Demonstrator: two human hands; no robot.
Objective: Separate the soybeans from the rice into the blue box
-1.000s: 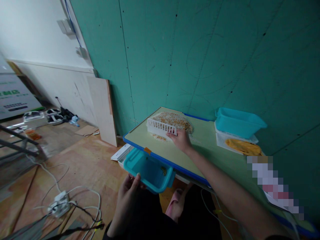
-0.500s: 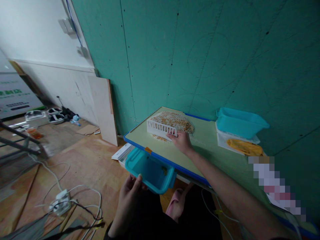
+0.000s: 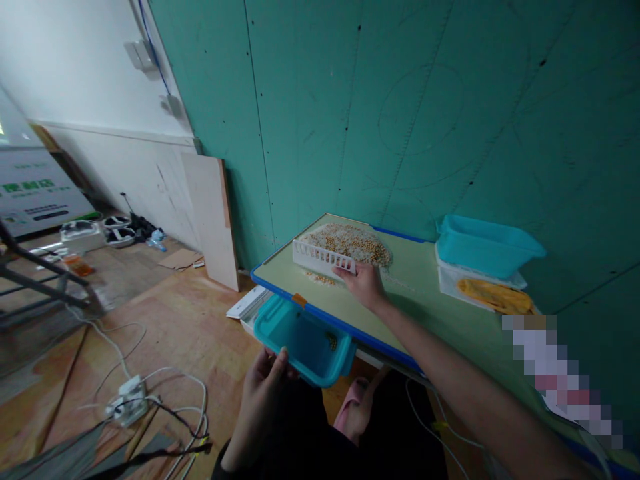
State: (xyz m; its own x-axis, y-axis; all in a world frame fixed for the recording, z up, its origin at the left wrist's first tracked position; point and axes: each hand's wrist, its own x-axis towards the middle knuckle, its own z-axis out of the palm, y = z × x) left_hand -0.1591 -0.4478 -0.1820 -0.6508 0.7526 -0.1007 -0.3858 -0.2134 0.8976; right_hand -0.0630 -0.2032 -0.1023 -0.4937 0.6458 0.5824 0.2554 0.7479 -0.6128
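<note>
My left hand [image 3: 263, 387] grips the near rim of a teal plastic tub [image 3: 304, 339] held just below the front edge of the table [image 3: 345, 303]. A few yellow kernels lie inside the tub. My right hand [image 3: 364, 283] reaches across the table and holds the near right corner of a white slotted basket [image 3: 323, 256]. A heap of yellow kernels [image 3: 353, 241] lies behind and around the basket, and a few lie loose on the table in front of it.
A second teal tub [image 3: 487, 245] stands at the back right on a white tray [image 3: 450, 283] with a yellow cloth [image 3: 495, 297]. A green wall rises behind the table. Cables and a power strip [image 3: 125, 403] lie on the wooden floor at left. A board leans against the wall.
The view has drifted slightly to the left. Both hands keep their holds on the tub and the basket.
</note>
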